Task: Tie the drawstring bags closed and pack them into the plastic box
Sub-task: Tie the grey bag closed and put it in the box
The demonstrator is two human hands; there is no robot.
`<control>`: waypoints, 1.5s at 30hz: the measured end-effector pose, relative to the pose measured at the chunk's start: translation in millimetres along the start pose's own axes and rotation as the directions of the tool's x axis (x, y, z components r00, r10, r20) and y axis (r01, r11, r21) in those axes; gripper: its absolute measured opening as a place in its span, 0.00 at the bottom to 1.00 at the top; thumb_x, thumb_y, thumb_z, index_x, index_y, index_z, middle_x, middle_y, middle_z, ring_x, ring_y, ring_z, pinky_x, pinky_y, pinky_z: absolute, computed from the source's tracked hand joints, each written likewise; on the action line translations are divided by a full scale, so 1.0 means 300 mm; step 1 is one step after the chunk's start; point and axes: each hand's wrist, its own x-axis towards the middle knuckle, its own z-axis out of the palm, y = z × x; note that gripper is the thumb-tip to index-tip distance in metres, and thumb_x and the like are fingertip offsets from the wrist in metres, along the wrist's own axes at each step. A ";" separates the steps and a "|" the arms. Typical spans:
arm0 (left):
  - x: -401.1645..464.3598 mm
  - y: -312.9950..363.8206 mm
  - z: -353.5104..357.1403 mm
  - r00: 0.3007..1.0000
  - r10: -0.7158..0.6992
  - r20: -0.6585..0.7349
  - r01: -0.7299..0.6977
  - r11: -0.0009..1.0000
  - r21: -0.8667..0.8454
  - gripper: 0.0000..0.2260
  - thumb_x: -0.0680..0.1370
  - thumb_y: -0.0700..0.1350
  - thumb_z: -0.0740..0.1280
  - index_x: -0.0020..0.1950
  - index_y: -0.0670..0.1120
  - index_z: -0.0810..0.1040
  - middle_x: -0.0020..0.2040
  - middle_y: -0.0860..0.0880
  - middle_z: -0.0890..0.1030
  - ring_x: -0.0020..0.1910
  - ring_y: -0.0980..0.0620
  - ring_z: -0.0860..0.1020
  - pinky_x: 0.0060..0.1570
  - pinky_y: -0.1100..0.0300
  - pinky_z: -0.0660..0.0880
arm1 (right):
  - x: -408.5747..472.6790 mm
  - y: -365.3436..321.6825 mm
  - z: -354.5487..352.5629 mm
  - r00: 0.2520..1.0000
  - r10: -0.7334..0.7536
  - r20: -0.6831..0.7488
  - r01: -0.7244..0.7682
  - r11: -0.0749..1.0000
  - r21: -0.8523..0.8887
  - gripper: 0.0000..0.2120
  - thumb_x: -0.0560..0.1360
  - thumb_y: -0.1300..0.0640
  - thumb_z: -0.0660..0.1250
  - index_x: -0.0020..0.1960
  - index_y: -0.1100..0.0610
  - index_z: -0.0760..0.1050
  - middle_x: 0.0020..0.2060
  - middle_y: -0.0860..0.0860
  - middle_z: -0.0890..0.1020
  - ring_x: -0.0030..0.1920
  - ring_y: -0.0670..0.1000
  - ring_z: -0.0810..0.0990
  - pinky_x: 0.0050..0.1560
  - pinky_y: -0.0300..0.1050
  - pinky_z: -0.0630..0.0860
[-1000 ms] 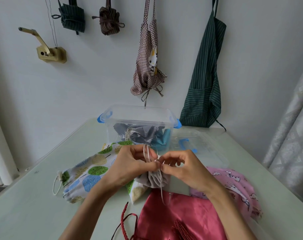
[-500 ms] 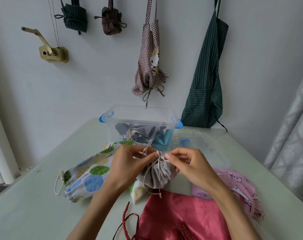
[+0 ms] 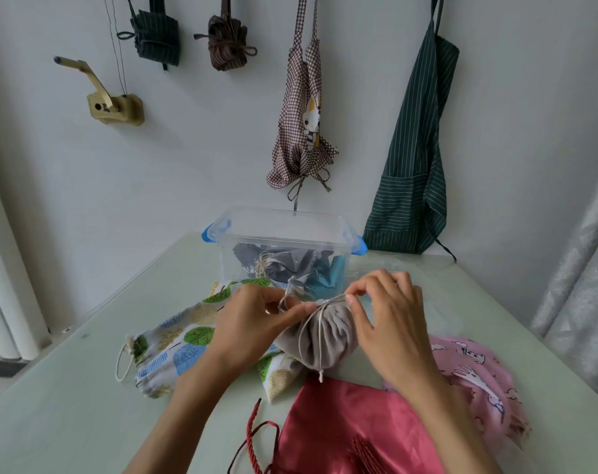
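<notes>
**Cloth, cord and clear plastic**

From my screen, the grey bag (image 3: 325, 333) reads as soft matt cloth, gathered into fine pleats under a thin pale cord (image 3: 320, 340). The red bag (image 3: 345, 429) is glossy and satin-like, with a twisted red rope (image 3: 253, 422). The leaf-print bag (image 3: 174, 343) and the pink bag (image 3: 478, 374) look like matt woven cotton (I can't be certain). The plastic box (image 3: 290, 220) is smooth and transparent, its blue clips opaque. The table (image 3: 68, 405) is smooth, faintly sheened.
</notes>
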 end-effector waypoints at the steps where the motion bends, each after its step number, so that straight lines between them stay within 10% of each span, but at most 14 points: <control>1: -0.001 0.001 0.004 1.000 -0.011 -0.007 0.011 1.000 -0.003 0.22 0.65 0.68 0.66 0.34 0.49 0.81 0.28 0.53 0.79 0.29 0.59 0.71 0.37 0.49 0.74 | -0.005 -0.001 0.011 1.000 -0.002 0.011 0.003 0.998 -0.057 0.09 0.74 0.50 0.57 0.42 0.50 0.74 0.40 0.44 0.77 0.45 0.48 0.68 0.44 0.43 0.62; 5: 0.005 -0.016 0.013 0.999 -0.034 -0.015 0.034 0.999 0.008 0.15 0.70 0.59 0.70 0.33 0.48 0.79 0.28 0.53 0.78 0.29 0.57 0.73 0.39 0.45 0.75 | -0.012 -0.016 0.025 0.951 0.190 0.243 -0.224 0.967 0.118 0.08 0.79 0.53 0.58 0.45 0.50 0.75 0.42 0.43 0.77 0.49 0.47 0.71 0.47 0.38 0.62; 9: 0.016 -0.012 0.025 1.000 -0.024 -0.014 0.023 1.000 -0.012 0.22 0.67 0.67 0.65 0.36 0.48 0.81 0.33 0.49 0.81 0.32 0.57 0.74 0.41 0.44 0.75 | 0.040 -0.052 -0.042 0.734 0.224 0.641 -0.678 0.199 0.707 0.11 0.77 0.63 0.60 0.39 0.56 0.77 0.32 0.43 0.78 0.35 0.40 0.73 0.37 0.30 0.67; 11: 0.014 -0.008 0.031 1.000 -0.019 -0.022 0.018 1.000 -0.013 0.23 0.65 0.68 0.63 0.37 0.49 0.82 0.33 0.50 0.81 0.34 0.52 0.77 0.42 0.45 0.76 | 0.042 -0.052 -0.048 0.704 0.237 0.669 -0.704 0.109 0.702 0.08 0.71 0.58 0.62 0.34 0.55 0.73 0.31 0.44 0.76 0.33 0.43 0.67 0.37 0.39 0.62; 18: 0.002 0.015 0.063 0.996 0.016 -0.084 -0.011 0.999 0.049 0.17 0.70 0.60 0.71 0.35 0.46 0.81 0.31 0.53 0.80 0.34 0.50 0.76 0.38 0.47 0.73 | 0.015 -0.025 -0.046 0.880 0.376 0.291 -0.421 0.900 0.111 0.19 0.67 0.47 0.51 0.20 0.53 0.59 0.28 0.47 0.67 0.40 0.52 0.67 0.46 0.47 0.61; 24: 0.007 -0.016 0.041 0.999 -0.016 -0.044 0.018 0.999 0.050 0.23 0.64 0.69 0.65 0.34 0.49 0.81 0.30 0.50 0.81 0.33 0.50 0.78 0.38 0.45 0.76 | 0.045 0.025 -0.095 0.707 0.256 0.660 -0.665 0.558 0.496 0.14 0.69 0.43 0.68 0.33 0.52 0.74 0.37 0.46 0.76 0.39 0.46 0.72 0.43 0.41 0.66; 28: 0.014 -0.039 0.013 0.996 -0.045 0.074 0.036 0.992 0.119 0.20 0.64 0.70 0.65 0.36 0.54 0.83 0.33 0.55 0.83 0.33 0.57 0.81 0.40 0.48 0.79 | 0.016 0.056 -0.086 0.602 0.110 0.791 -0.653 0.638 0.408 0.08 0.73 0.52 0.70 0.48 0.52 0.74 0.48 0.45 0.78 0.49 0.46 0.78 0.54 0.39 0.70; 33: 0.003 -0.038 -0.058 0.997 -0.073 0.012 0.071 0.992 0.106 0.16 0.71 0.63 0.61 0.43 0.54 0.83 0.42 0.56 0.84 0.41 0.62 0.80 0.47 0.57 0.79 | -0.018 0.028 -0.070 0.545 -0.115 0.830 -0.477 0.772 0.421 0.24 0.76 0.56 0.67 0.68 0.42 0.63 0.67 0.40 0.68 0.62 0.33 0.68 0.56 0.21 0.65; 38: 0.031 -0.056 -0.135 0.908 -0.145 0.393 -0.053 0.890 0.453 0.30 0.72 0.51 0.72 0.72 0.53 0.66 0.70 0.58 0.68 0.68 0.57 0.67 0.70 0.56 0.62 | -0.018 0.012 -0.012 0.499 -0.067 0.864 -0.234 0.950 0.208 0.46 0.70 0.49 0.72 0.76 0.41 0.44 0.75 0.38 0.44 0.75 0.43 0.42 0.75 0.43 0.50; 41: 0.072 -0.055 -0.110 0.878 -0.196 0.437 -0.133 0.776 0.617 0.38 0.69 0.56 0.73 0.75 0.55 0.59 0.76 0.54 0.59 0.75 0.51 0.56 0.74 0.51 0.55 | 0.005 -0.013 0.050 0.564 0.038 0.825 -0.214 0.972 0.101 0.46 0.66 0.46 0.74 0.76 0.46 0.51 0.76 0.44 0.51 0.75 0.49 0.55 0.71 0.48 0.60; 45: 0.104 -0.063 -0.071 0.833 -0.240 0.499 -0.224 0.677 0.701 0.36 0.68 0.61 0.72 0.73 0.56 0.64 0.76 0.53 0.60 0.75 0.49 0.54 0.73 0.50 0.54 | 0.033 0.005 0.078 0.741 0.102 0.664 -0.237 0.964 0.117 0.15 0.68 0.55 0.69 0.55 0.48 0.75 0.49 0.48 0.82 0.50 0.52 0.79 0.49 0.48 0.75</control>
